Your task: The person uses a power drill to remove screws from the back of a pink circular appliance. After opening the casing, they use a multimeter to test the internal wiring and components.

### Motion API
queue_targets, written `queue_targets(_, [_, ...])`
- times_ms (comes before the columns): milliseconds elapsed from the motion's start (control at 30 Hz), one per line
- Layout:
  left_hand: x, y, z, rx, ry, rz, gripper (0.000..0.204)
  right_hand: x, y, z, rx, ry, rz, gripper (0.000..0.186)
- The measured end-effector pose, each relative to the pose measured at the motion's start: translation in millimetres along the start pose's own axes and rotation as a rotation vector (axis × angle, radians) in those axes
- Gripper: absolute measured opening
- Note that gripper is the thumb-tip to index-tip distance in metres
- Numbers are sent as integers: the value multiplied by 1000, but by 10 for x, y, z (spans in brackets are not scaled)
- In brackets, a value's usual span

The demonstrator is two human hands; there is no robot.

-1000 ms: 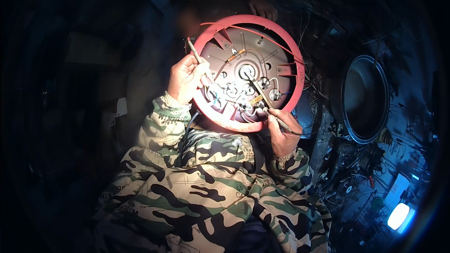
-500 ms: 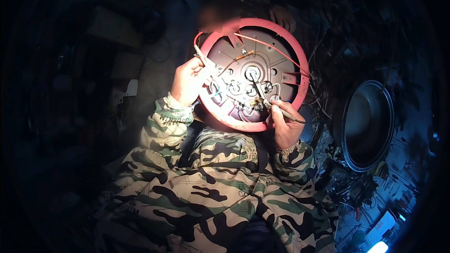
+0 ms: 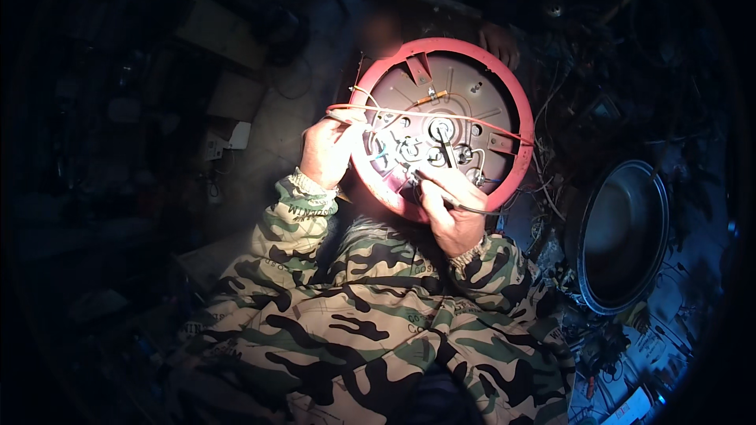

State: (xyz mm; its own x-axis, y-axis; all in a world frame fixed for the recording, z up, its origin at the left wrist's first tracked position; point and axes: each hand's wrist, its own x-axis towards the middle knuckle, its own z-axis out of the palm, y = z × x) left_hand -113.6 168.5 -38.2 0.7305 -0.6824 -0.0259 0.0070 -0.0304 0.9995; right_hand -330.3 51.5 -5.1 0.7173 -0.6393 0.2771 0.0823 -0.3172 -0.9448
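Observation:
A round appliance base (image 3: 465,79) with a red rim (image 3: 520,165) faces up in front of me, its wiring and terminals exposed. A round metal fitting (image 3: 442,127) sits at its middle. My left hand (image 3: 323,155) is closed at the left rim, pinching a test probe (image 3: 339,116) whose tip is lost in glare. The probe's red lead (image 3: 449,116) stretches across the base. My right hand (image 3: 453,212) reaches over the near rim, closed on a second test probe (image 3: 452,201) with a dark lead. That probe's tip is near the lower-left terminals; contact cannot be made out.
Another person's hand (image 3: 499,43) rests by the far rim. A large round metal pot (image 3: 665,236) stands at right, with cluttered wires and parts around it. Boxes (image 3: 220,31) lie in the dim far left. White paper (image 3: 634,407) lies at lower right.
My right hand has moved left and its probe from beside the middle toward the lower-left terminals. The left probe lies flatter, and the red lead crosses lower over the base. The view has shifted.

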Motion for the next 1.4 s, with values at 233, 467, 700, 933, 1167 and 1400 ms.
queue_targets(233, [19, -51, 7, 46, -35, 25, 21, 25, 269, 289, -234, 43, -216, 28])
queue_targets(467, [28, -34, -42, 64, -129, -7, 21, -3, 303, 284, -276, 21, -223, 29])
queue_targets(700, [32, -9, -36, -29, -143, -33, 21, -7, 254, 261, -270, -5, -238, 27])
queue_targets(933, [19, -41, -42, 94, -92, -9, 20, 12, 229, 270, -309, 26, -250, 26])
queue_targets(1167, [23, -82, -20, 80, -89, 35, 18, 15, 226, 256, -285, 32, -255, 27])
queue_targets(1400, [1, 70, 33, 131, -65, 59, 16, 20, 182, 261, -286, 54, -238, 28])
